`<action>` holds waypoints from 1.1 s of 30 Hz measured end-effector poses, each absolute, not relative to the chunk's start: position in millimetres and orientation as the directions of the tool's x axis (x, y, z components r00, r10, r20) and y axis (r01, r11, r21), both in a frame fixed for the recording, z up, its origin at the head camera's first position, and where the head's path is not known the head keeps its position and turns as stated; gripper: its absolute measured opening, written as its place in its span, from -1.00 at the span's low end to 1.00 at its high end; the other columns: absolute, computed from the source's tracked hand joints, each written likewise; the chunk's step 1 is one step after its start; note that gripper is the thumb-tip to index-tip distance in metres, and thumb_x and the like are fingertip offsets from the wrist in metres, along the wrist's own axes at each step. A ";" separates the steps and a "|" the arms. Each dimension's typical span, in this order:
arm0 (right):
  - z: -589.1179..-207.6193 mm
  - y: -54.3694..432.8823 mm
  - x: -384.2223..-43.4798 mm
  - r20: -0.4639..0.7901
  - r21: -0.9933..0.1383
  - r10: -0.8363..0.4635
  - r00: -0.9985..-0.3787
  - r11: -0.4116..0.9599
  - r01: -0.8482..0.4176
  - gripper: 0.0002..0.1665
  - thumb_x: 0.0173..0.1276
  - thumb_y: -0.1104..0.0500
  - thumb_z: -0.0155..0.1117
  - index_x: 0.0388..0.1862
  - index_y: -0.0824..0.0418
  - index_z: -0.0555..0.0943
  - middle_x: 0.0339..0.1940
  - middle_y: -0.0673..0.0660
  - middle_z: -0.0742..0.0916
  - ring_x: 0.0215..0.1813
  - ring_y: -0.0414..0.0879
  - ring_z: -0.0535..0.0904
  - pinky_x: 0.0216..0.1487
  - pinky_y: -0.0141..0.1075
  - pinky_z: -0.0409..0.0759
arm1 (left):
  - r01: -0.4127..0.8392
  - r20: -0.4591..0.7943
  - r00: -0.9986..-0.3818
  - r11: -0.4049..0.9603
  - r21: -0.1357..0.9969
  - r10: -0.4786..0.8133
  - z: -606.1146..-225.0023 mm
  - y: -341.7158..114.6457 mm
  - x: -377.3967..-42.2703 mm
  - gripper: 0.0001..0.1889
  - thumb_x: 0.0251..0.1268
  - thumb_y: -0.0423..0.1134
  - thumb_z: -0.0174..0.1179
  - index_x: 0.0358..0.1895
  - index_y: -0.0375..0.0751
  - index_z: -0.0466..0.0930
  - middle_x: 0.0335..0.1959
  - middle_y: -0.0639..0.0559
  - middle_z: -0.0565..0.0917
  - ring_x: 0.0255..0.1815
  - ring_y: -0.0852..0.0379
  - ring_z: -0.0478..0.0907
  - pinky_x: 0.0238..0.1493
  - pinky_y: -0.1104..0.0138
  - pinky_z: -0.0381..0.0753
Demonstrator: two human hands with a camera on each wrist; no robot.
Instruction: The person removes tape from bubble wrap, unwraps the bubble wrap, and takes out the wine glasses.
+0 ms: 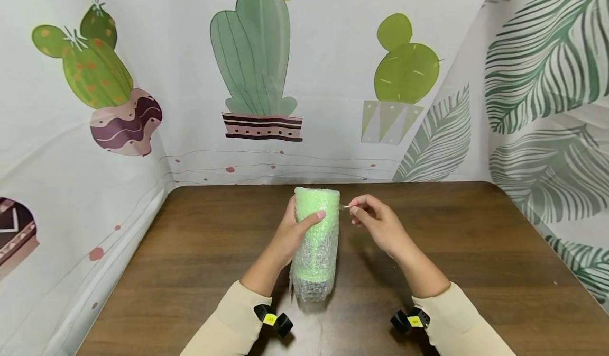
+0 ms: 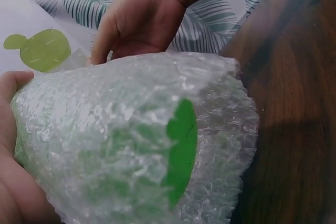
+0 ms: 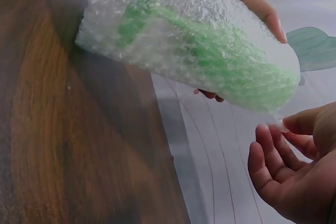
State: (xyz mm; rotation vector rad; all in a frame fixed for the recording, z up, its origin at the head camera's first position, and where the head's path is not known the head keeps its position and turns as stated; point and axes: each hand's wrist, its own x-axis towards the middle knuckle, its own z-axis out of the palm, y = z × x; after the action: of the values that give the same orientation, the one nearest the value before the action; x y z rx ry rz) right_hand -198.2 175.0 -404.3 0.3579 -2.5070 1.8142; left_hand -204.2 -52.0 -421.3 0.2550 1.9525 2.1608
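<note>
A green cylinder wrapped in bubble wrap (image 1: 315, 247) is held over the table in the head view. My left hand (image 1: 291, 231) grips it from the left near its top, thumb laid across the front. To its right, my right hand (image 1: 380, 222) pinches a small clear strip (image 1: 345, 207) between thumb and forefinger, at the upper side of the wrap. The other right fingers curl loosely in the right wrist view. In the left wrist view the wrap's near end gapes, and the cylinder's flat green end (image 2: 182, 153) shows inside.
The brown wooden table (image 1: 214, 229) spreads out on both sides of the hands. Behind it hangs a white cloth (image 1: 333, 54) printed with cacti and leaves. Each wrist carries a small black camera, such as the left one (image 1: 284, 325).
</note>
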 end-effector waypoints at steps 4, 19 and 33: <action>-405.5 175.7 -198.7 0.145 -0.945 -0.183 -0.972 0.267 -0.191 -0.81 0.57 0.20 0.12 -0.01 0.31 0.54 -0.42 0.12 0.59 -0.44 -0.16 0.57 -0.33 -0.28 0.67 | -0.045 -0.011 -0.959 -0.111 0.993 0.285 -422.4 -51.6 -204.5 -0.13 0.30 -0.10 0.29 0.56 0.18 -0.05 0.18 -0.24 0.47 -0.12 0.02 0.65 -0.12 0.11 0.74; -408.5 176.9 -199.9 0.100 -0.959 -0.228 -0.968 0.238 -0.155 -0.74 0.53 0.13 0.21 -0.09 0.30 0.44 -0.63 0.11 0.53 -0.60 -0.10 0.56 -0.49 -0.22 0.65 | -0.038 -0.008 -0.948 -0.086 0.996 0.319 -422.6 -49.8 -201.8 -0.17 0.28 -0.07 0.30 0.53 0.16 0.00 0.22 -0.28 0.47 -0.10 -0.01 0.66 -0.11 0.08 0.75; -407.9 175.9 -200.9 0.060 -0.979 -0.299 -0.952 0.169 -0.115 -0.68 0.55 0.26 0.05 0.08 0.51 0.33 -0.47 0.24 0.68 -0.38 0.12 0.76 -0.37 -0.14 0.75 | -0.029 -0.011 -0.946 -0.051 0.998 0.325 -423.8 -49.0 -202.3 -0.17 0.28 -0.09 0.30 0.54 0.16 0.03 0.22 -0.27 0.47 -0.06 -0.03 0.63 -0.10 0.11 0.73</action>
State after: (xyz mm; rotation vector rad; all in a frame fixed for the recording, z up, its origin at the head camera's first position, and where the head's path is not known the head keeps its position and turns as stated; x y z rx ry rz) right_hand -200.9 175.9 -407.9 0.4478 -2.5084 2.0771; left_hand -202.3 -49.0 -423.8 0.3179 1.9759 2.0901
